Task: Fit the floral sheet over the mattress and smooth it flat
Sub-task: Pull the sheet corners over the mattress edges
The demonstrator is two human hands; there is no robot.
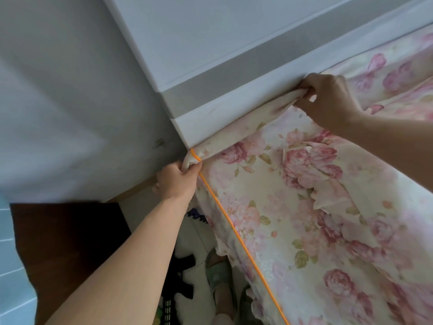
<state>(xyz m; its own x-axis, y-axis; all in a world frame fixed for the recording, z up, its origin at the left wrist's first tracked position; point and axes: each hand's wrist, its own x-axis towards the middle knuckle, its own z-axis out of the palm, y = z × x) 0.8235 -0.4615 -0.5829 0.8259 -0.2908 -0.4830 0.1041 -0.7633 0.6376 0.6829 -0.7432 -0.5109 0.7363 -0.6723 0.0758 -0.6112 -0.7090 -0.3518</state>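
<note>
The floral sheet (pixel 309 195), cream with pink roses, lies over the mattress and runs up to the white headboard (pixel 210 99). An orange piping (pixel 234 231) marks the mattress's left edge. My left hand (pixel 178 181) grips a bunch of the sheet at the mattress corner, right below the headboard's end. My right hand (pixel 328 99) pinches a fold of the sheet's top edge against the headboard's base, further right. The sheet between and below my hands is wrinkled.
A pale grey wall (pixel 58 102) stands at the left. A dark wooden piece of furniture (pixel 70 242) sits below it. On the floor beside the bed I see my foot in a green slipper (pixel 220 277) and scattered dark items.
</note>
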